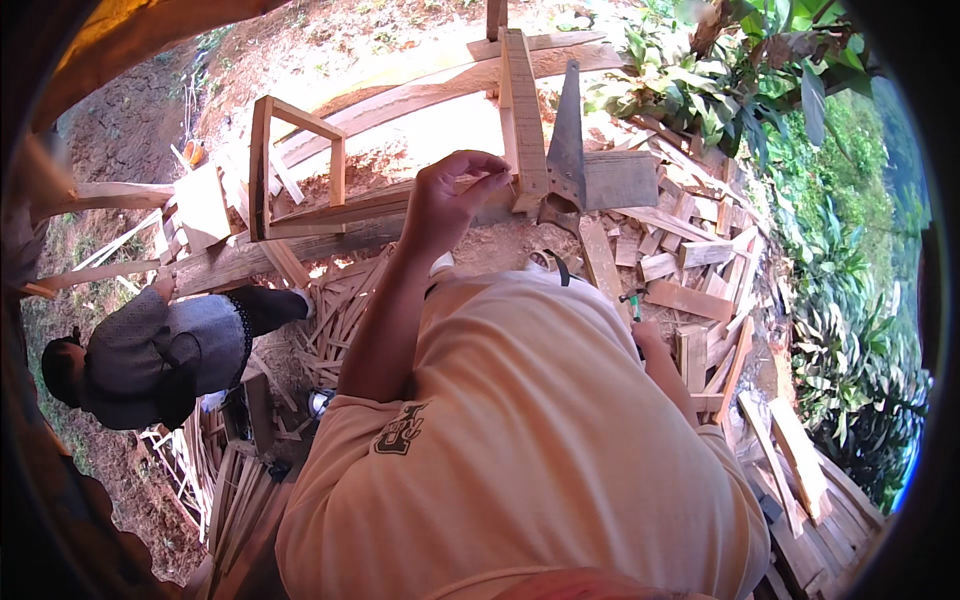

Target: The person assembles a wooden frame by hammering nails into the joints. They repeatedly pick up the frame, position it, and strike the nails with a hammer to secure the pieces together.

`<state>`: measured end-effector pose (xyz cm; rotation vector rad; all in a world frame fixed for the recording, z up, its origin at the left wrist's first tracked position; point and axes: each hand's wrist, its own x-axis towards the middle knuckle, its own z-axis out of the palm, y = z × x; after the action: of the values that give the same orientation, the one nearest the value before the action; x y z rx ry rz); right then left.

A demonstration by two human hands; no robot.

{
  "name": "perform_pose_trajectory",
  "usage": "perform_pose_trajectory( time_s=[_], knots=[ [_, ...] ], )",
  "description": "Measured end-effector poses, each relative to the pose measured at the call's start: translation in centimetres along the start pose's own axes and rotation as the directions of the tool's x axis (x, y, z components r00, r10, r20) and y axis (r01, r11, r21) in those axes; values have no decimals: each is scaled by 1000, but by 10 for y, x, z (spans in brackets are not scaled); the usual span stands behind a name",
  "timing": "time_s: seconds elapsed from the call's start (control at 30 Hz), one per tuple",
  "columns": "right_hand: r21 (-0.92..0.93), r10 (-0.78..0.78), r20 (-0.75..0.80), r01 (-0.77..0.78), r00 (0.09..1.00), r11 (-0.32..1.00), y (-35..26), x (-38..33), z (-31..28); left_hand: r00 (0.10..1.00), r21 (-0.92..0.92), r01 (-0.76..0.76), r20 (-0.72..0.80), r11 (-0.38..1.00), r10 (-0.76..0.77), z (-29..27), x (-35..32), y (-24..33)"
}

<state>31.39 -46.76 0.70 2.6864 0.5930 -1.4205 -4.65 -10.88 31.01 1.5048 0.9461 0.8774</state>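
- Pale wooden slat (524, 110): long, narrow, it stands upright just left of the handsaw (567, 135).
- Handsaw: grey blade, it points up, leaning on the slat.

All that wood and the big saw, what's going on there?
A person in a tan shirt raises the left hand, fingers curled as if pinching something too small to make out, beside a pale upright wooden slat. A grey metal handsaw leans on a plank just right of it. The right hand hangs low, gripping a green-handled tool. Another person in grey stands by an open wooden frame.
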Motion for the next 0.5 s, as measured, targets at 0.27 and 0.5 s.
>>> perform_pose_trajectory(
  time_s=[0.27,0.5],
  knots=[
    [-186,-99,45,106,994,977,71,47,55,994,290,-38,109,956,7,43,26,-21],
    [-83,-39,49,43,998,996,84,51,74,994,403,-94,86,910,64,43,23,-24]
  ],
)
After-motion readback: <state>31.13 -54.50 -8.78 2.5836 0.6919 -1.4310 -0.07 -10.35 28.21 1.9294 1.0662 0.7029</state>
